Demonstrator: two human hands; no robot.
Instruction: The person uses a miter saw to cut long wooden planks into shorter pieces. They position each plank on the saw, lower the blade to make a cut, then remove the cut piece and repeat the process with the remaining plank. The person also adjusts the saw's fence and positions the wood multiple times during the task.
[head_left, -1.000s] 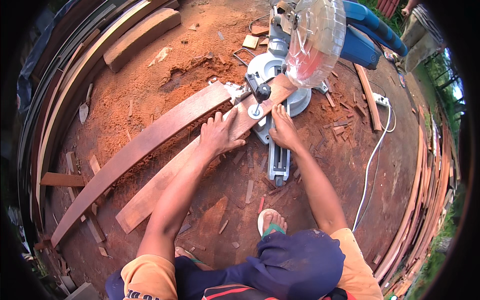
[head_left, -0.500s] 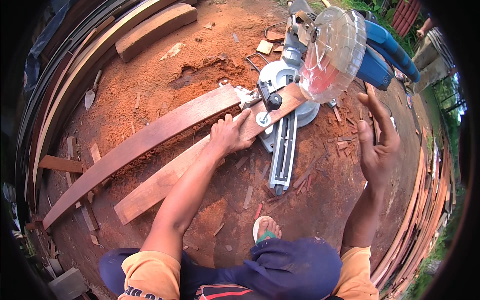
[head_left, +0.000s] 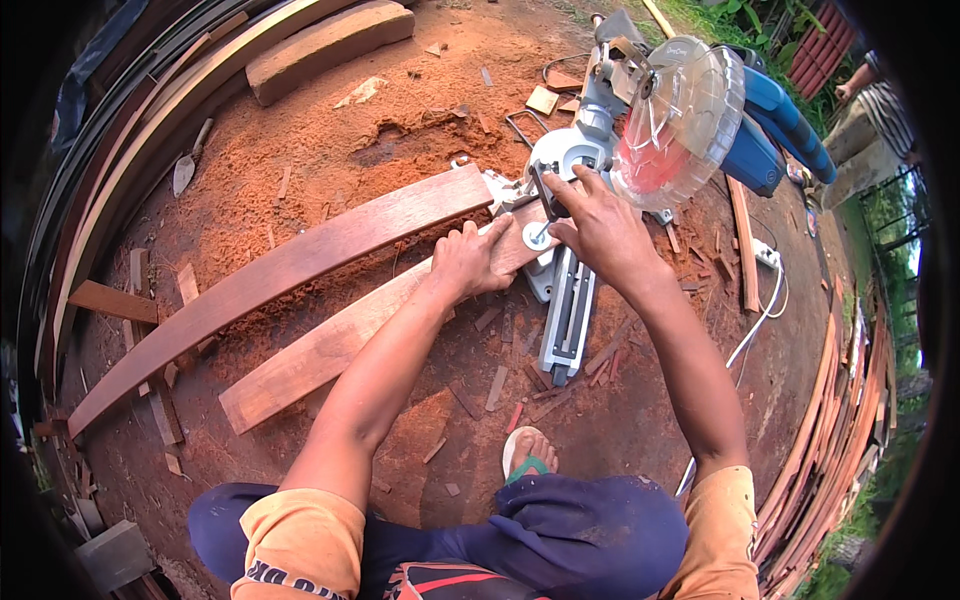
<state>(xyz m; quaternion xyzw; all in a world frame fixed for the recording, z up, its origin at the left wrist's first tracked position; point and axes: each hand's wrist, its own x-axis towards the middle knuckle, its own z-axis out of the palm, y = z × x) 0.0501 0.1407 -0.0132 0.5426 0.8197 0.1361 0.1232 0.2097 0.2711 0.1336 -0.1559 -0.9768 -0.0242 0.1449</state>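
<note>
My left hand [head_left: 468, 262] grips a flat reddish-brown wooden board [head_left: 310, 362], its thumb stretched along the top face. The board slants from lower left up to the base of a miter saw [head_left: 590, 150]. My right hand [head_left: 612, 228] is closed round the black knob of the saw's hold-down clamp; the hand hides the knob. Under it, the clamp's round white pad [head_left: 538, 236] rests on the board. The saw's clear guard [head_left: 675, 120] and blue motor housing [head_left: 755, 150] are raised beyond my right hand. A longer curved board [head_left: 280, 280] lies alongside on the left.
Sawdust [head_left: 330, 150] and offcuts cover the ground. Lumber stacks line the left and the right [head_left: 810, 430]. A trowel [head_left: 186, 165] lies far left, a white power cord [head_left: 750, 335] at right. Another person [head_left: 860, 140] stands at the far right.
My right hand has come down and left from open in the air onto the clamp knob. My left hand stays on the board. The whole view has shifted slightly.
</note>
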